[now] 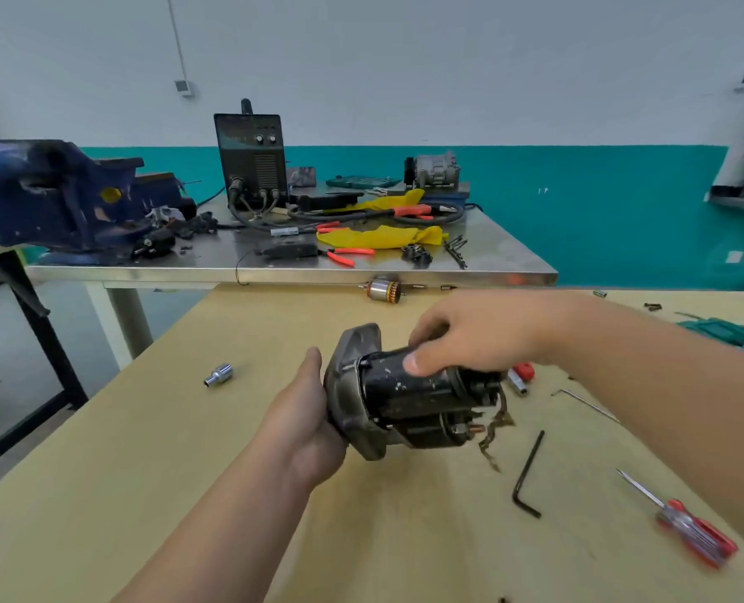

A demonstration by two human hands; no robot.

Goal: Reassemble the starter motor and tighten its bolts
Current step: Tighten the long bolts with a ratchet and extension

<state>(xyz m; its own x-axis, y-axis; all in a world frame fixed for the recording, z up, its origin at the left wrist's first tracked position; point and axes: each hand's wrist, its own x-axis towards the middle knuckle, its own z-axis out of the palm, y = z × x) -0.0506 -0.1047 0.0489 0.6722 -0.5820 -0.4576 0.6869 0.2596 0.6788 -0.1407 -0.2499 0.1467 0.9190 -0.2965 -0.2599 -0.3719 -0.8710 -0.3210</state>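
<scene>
Head cam: starter motor (405,402) axis L-R, nose left in left hand (305,411), right hand (479,332) grips body.

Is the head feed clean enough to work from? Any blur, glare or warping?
Head view: the starter motor reads fairly sharp under even light; the red screwdriver, lower right, is blurred; the steel table's front rim glares; wide-angle warp smears the blue vise at left.

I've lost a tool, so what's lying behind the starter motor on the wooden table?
A red-handled tool with a silver socket end peeks out behind the starter motor; the right hand gripping the motor covers the rest of it. Farther back lies an armature.
</scene>
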